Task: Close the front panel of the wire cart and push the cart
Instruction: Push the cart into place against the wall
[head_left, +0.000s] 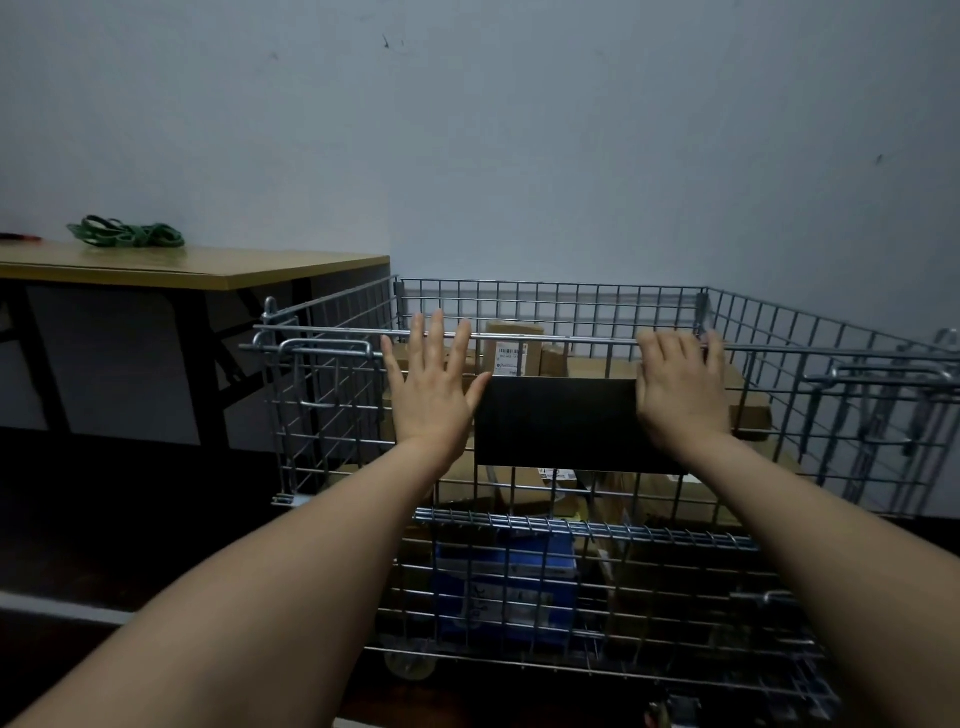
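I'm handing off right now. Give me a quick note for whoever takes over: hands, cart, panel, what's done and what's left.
Left hand: open, fingers spread, palm flat against the raised front panel near its top rail.
Right hand: fingers curled over the top rail of the same panel, beside the black plate.
Wire cart: loaded with cardboard boxes and a blue box lower down; it stands near the wall, with a table to its left.
Done: panel looks swung up to the closed position.
Left: I can't tell whether the side latches are engaged, so check them, then push the cart.
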